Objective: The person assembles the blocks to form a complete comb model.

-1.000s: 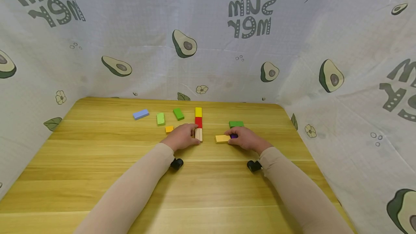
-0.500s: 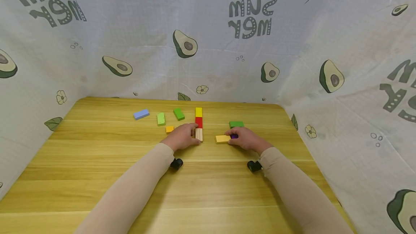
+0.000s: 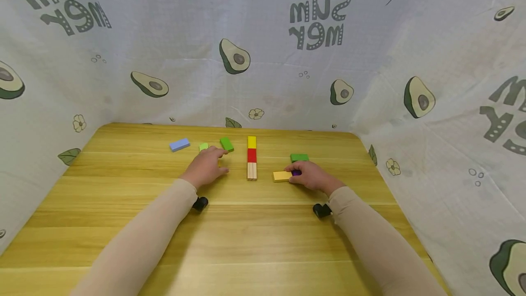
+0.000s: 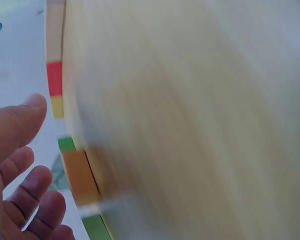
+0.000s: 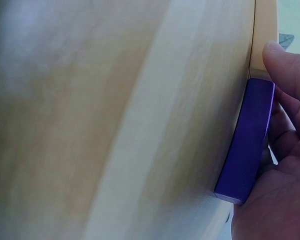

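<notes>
My left hand (image 3: 207, 166) hovers with parted fingers over the small orange block (image 4: 80, 177), which it mostly hides in the head view; nothing is between thumb and fingers. Just right of it, a yellow block (image 3: 252, 142), a red block (image 3: 252, 155) and a plain wood block (image 3: 252, 171) lie end to end in a column. My right hand (image 3: 312, 176) pinches the light orange block (image 3: 281, 176) near its right end, thumb on the near side. Beneath that palm, a purple block (image 5: 246, 140) lies end to end with the light orange one.
A green block (image 3: 299, 157) lies just behind my right hand. Beyond my left hand are a blue block (image 3: 179, 145), a light green block (image 3: 203, 146) and another green block (image 3: 227, 144). A printed cloth (image 3: 263, 81) hangs behind the wooden table (image 3: 263, 241).
My left hand has let go of the plain wood block and moved left, over the small orange block. The right hand has stayed where it was, on the light orange block.
</notes>
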`<state>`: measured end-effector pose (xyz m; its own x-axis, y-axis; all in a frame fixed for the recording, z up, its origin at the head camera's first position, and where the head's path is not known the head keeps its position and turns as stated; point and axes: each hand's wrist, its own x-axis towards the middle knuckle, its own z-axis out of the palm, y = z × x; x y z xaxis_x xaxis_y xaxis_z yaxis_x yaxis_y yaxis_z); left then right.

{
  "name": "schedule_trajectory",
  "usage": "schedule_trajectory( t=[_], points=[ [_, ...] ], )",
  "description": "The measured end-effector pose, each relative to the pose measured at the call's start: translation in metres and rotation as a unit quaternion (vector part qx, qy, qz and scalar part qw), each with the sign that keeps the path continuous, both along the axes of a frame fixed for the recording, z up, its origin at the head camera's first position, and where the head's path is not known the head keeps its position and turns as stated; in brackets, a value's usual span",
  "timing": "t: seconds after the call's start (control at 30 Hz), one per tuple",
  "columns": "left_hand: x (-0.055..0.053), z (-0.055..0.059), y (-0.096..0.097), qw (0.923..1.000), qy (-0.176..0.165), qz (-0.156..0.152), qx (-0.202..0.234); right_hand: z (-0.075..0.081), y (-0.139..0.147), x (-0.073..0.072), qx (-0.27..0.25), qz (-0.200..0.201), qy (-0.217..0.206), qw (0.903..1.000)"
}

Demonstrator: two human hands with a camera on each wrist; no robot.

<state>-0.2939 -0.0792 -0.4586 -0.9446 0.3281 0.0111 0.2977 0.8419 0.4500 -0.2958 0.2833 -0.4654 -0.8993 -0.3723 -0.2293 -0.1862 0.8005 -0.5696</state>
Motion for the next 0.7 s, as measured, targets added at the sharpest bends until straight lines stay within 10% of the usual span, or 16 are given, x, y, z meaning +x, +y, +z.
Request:
schedule_trajectory(
  t=[0.7],
  points=[
    [-0.004, -0.009, -0.034, 0.996, -0.075, 0.039, 0.028, 0.0, 0.0, 0.0, -0.003, -0.001, -0.001, 1.0]
  ],
)
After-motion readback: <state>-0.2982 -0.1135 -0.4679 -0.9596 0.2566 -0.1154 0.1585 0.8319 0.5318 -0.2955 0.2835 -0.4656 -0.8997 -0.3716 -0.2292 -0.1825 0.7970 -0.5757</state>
